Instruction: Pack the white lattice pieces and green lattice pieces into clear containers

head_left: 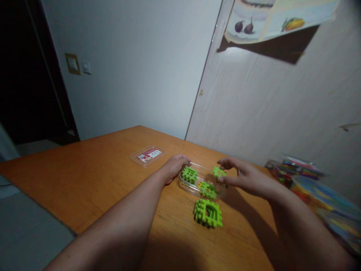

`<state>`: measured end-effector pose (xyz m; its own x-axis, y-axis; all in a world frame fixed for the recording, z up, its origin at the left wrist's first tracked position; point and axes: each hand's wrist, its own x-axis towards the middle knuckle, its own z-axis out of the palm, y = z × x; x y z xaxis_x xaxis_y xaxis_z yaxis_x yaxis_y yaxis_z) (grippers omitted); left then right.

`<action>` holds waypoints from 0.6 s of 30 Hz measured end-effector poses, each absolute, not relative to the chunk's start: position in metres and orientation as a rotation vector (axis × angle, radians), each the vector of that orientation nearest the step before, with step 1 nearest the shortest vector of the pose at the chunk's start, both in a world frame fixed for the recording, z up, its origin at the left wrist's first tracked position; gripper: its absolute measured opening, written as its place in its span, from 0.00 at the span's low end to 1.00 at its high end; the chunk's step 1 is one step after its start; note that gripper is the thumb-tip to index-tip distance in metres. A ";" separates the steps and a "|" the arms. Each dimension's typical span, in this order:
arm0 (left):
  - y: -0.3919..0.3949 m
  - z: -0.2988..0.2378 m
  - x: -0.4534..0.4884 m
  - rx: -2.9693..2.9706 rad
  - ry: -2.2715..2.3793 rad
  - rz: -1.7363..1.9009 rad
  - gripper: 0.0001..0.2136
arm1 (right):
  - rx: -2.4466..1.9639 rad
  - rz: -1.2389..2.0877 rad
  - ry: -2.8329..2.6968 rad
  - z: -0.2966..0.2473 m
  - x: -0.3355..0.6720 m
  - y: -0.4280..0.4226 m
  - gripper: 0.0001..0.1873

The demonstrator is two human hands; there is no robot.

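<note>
My left hand (pixel 177 165) grips the left end of a clear plastic container (pixel 180 185), with its fingers curled over the rim. Inside the container lie a flat green toothed-edge building piece (pixel 189 175) with a grid centre and a second green piece (pixel 208 191) beside small yellow parts. At the container's right end, my right hand (pixel 235 171) has a third green building piece (pixel 219 172) between thumb and fingers; part of this piece is hidden. On the table in front of the container sits a stack of green square-frame building pieces (pixel 208 213).
A clear lid (pixel 151 155) with a printed label lies left of the container on the wooden table (pixel 113 177). At the far right are packets (pixel 299 167) and a clear tub (pixel 324 192) with colourful contents, both blurred. A wall rises behind the table.
</note>
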<state>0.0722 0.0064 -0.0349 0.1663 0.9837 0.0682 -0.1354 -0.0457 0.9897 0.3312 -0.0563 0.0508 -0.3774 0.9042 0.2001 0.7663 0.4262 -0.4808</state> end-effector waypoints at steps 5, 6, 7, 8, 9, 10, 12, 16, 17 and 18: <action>0.006 -0.035 0.072 1.220 0.946 1.185 0.08 | -1.442 0.434 -2.466 0.046 0.316 -0.065 0.27; 0.006 -0.035 0.073 1.218 0.944 1.187 0.08 | -1.441 0.456 -2.475 0.046 0.316 -0.064 0.26; 0.006 -0.035 0.073 1.215 0.941 1.187 0.08 | -1.435 0.477 -2.464 0.047 0.318 -0.063 0.25; 0.006 -0.036 0.073 1.214 0.939 1.186 0.08 | -1.431 0.492 -2.435 0.048 0.320 -0.061 0.23; 0.006 -0.036 0.072 1.215 0.938 1.185 0.08 | -1.434 0.492 -2.390 0.049 0.323 -0.059 0.21; 0.006 -0.036 0.072 1.219 0.939 1.185 0.08 | -1.448 0.476 -2.335 0.049 0.328 -0.055 0.19; 0.007 -0.036 0.072 1.231 0.941 1.184 0.08 | -1.502 0.415 -2.227 0.046 0.337 -0.047 0.16; 0.009 -0.038 0.072 1.234 0.928 1.187 0.08 | -1.649 0.342 -2.087 0.023 0.356 -0.030 0.17; 0.010 -0.039 0.072 1.231 0.925 1.186 0.08 | -1.673 0.351 -2.077 0.016 0.358 -0.027 0.18; 0.010 -0.039 0.072 1.230 0.924 1.185 0.08 | -1.689 0.367 -2.075 0.009 0.360 -0.026 0.19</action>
<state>0.0720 0.0101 -0.0391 0.1838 0.9795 0.0828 -0.1581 -0.0537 0.9860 0.3596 -0.0257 0.0086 -0.1595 0.9731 0.1664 0.8572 0.2202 -0.4656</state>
